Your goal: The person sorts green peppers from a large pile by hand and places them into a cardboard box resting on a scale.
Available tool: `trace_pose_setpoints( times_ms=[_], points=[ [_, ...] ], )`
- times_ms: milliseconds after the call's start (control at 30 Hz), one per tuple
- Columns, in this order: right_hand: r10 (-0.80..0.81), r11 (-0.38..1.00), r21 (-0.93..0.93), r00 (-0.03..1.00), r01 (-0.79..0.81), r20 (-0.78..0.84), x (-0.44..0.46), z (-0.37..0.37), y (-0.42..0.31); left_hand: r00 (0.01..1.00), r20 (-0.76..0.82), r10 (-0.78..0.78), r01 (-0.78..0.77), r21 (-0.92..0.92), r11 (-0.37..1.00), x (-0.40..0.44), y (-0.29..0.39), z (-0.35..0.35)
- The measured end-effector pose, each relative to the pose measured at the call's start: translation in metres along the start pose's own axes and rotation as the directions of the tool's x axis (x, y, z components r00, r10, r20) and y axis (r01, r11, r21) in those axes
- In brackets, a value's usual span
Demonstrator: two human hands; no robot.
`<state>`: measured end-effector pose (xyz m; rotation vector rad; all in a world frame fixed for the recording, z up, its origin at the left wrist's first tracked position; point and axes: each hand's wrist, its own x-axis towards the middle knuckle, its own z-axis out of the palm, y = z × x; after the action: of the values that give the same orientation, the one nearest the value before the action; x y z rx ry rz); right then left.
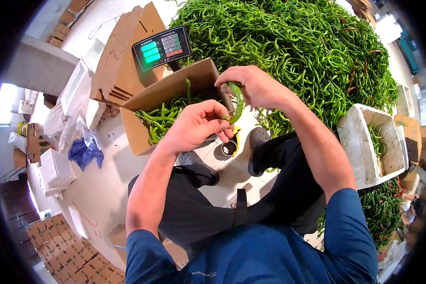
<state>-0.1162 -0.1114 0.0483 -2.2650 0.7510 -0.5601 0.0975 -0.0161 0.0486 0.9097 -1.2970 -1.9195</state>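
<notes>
A long, curved green chili pepper [238, 105] hangs between my two hands, above the right edge of an open cardboard box [139, 100]. My left hand [198, 124] pinches its lower end between thumb and fingers. At the upper end my right hand [255, 87] is closed on the same pepper, its fingertips partly hidden behind the hand. Inside the box lie more green chili peppers [158, 117], and one sticks up near the back wall. Part of the box's contents is hidden behind my left hand.
Behind the box stands a scale display [162, 48] with lit green digits, beside stacked flat cardboard [123, 52]. A large heap of green chilies [288, 42] spreads ahead and right. A white foam box [359, 149] sits at right. A tape dispenser [230, 147] lies between my feet.
</notes>
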Motion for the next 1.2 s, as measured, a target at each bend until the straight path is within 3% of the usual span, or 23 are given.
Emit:
trace_pose_setpoints(
  times_ms=[67, 100, 333, 500, 700, 900, 1067, 1200],
  points=[
    [-0.152, 0.982, -0.126, 0.983, 0.139, -0.099, 0.004, 0.0, 0.001, 0.997, -0.069, 0.019, -0.015, 0.056, 0.998, 0.003, -0.004, 0.002],
    [-0.077, 0.995, -0.063, 0.993, 0.072, -0.085, 0.004, -0.003, 0.001, 0.994, -0.103, 0.03, -0.021, 0.085, 0.996, 0.004, -0.006, 0.002],
    [-0.161, 0.986, -0.087, 0.963, 0.145, -0.215, 0.005, -0.004, 0.0, 0.989, -0.145, 0.023, 0.001, 0.165, 0.986, 0.005, -0.01, -0.003],
    [-0.151, 0.984, -0.121, 0.974, 0.131, -0.167, 0.005, 0.001, 0.003, 0.992, -0.123, 0.028, 0.001, 0.231, 0.973, 0.003, -0.006, 0.005],
    [-0.135, 0.986, -0.116, 0.981, 0.119, -0.142, 0.003, 0.004, 0.011, 0.999, -0.034, 0.033, -0.027, 0.154, 0.988, 0.003, -0.008, 0.004],
    [-0.107, 0.994, -0.044, 0.977, 0.101, -0.184, 0.007, -0.001, 0.011, 0.982, -0.147, 0.115, -0.094, 0.137, 0.986, 0.001, -0.006, 0.01],
    [-0.16, 0.984, -0.127, 0.936, 0.126, -0.313, 0.011, -0.004, 0.015, 0.886, -0.334, 0.321, -0.227, 0.29, 0.93, 0.0, -0.015, 0.011],
    [-0.199, 0.966, -0.226, 0.919, 0.125, -0.341, 0.014, -0.003, 0.012, 0.687, -0.443, 0.576, -0.296, 0.554, 0.778, -0.006, -0.02, 0.016]
  ],
)
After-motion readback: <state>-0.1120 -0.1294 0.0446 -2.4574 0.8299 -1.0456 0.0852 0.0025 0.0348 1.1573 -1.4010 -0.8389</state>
